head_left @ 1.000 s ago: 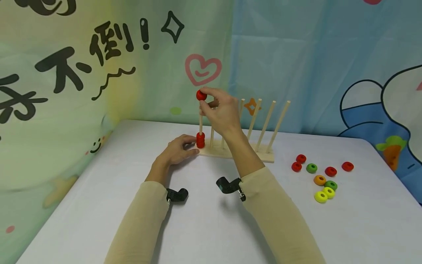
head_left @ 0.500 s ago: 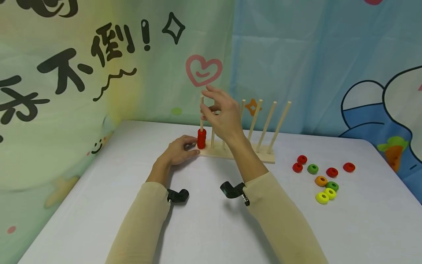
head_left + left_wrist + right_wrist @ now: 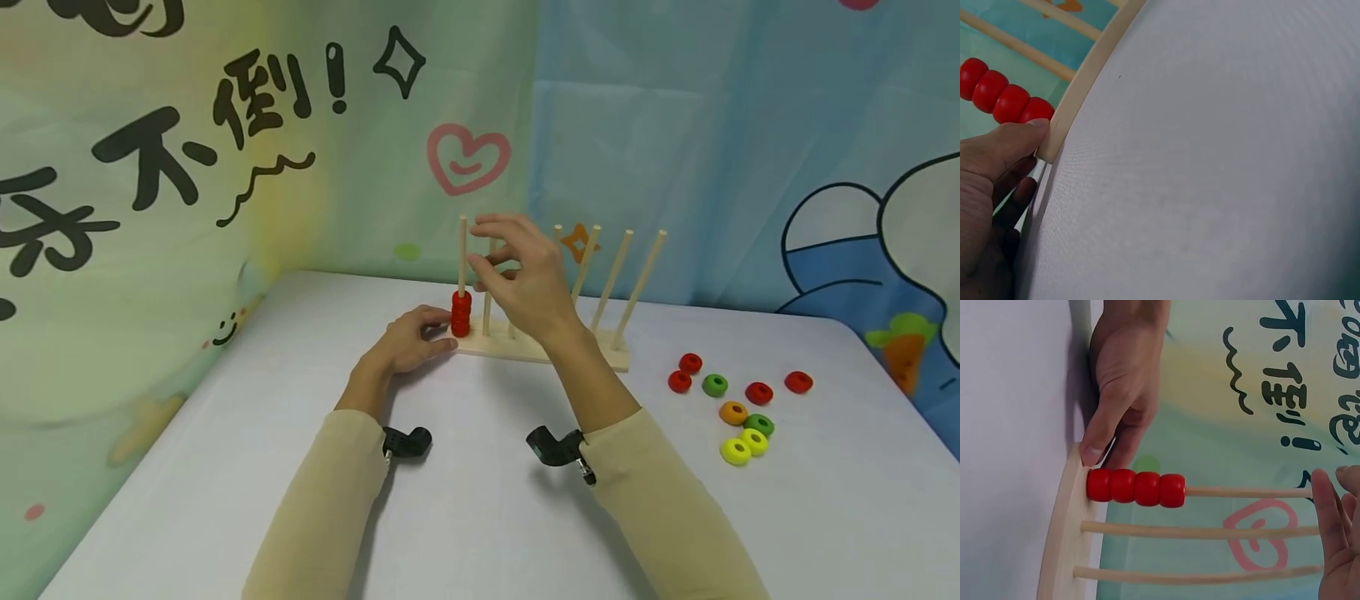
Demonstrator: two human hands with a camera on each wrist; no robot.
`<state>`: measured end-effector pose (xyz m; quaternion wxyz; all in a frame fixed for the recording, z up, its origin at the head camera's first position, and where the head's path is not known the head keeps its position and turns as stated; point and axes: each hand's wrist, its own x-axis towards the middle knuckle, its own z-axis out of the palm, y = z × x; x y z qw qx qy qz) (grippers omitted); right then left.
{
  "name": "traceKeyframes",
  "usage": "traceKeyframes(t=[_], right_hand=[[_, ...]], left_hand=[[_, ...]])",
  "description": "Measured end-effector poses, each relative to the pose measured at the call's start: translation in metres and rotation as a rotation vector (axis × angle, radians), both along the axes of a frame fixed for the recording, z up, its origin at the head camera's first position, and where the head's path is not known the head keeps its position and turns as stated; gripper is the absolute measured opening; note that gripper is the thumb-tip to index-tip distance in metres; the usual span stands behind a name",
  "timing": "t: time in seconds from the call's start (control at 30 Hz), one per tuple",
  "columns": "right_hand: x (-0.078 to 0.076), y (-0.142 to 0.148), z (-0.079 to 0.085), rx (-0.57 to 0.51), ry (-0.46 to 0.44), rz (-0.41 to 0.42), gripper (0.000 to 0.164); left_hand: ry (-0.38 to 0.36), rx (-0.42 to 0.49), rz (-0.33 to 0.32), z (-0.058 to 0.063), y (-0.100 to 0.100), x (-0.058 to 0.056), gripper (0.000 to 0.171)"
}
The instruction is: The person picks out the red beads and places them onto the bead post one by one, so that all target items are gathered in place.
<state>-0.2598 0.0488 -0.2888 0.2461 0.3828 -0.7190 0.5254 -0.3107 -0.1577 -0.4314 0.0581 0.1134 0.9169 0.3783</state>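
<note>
A wooden peg stand (image 3: 525, 350) with a row of upright pegs stands near the back of the table. Several red beads (image 3: 1135, 487) are stacked at the foot of its leftmost peg (image 3: 462, 254), whose upper part is bare. My left hand (image 3: 408, 340) grips the left end of the base, thumb in front by the lowest bead and fingers (image 3: 1016, 194) behind. Beside the top of the leftmost peg, my right hand (image 3: 528, 279) is raised with loosely bent fingers and nothing between them. It hides parts of the middle pegs.
Right of the stand lie loose beads: several red (image 3: 759, 393), two green (image 3: 715, 385), one orange (image 3: 733, 413) and two yellow (image 3: 736, 452). A printed cloth (image 3: 637, 125) hangs behind the white table (image 3: 480, 517).
A red bead held at the top of the leftmost peg was let go and now tops the stack. My right hand has drawn back to the right. The left hand keeps its grip.
</note>
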Motion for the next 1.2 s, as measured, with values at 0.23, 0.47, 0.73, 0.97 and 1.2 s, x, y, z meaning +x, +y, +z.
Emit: traceKeyframes(t=[0.23,0.47,0.73,0.97,1.2], right_hand=[[0.01,0.007,-0.001,0.009,0.018,0.012,0.025],[0.011,0.013,-0.008,0.036,0.043,-0.01,0.023],[0.011,0.032,-0.017,0.069,0.072,-0.036,0.022],[0.017,0.053,-0.021,0.09,0.135,-0.05,0.025],[0.019,0.077,-0.03,0.11,0.177,-0.102,0.025]], left_hand=[[0.012,0.01,-0.014,-0.001,-0.002,-0.001,0.052],[0.019,0.007,-0.023,-0.001,-0.002,0.0,0.052],[0.02,0.004,-0.023,0.001,-0.001,0.0,0.052],[0.018,0.005,-0.024,0.001,0.001,0.0,0.051],[0.022,0.002,-0.021,0.0,0.0,0.0,0.052]])
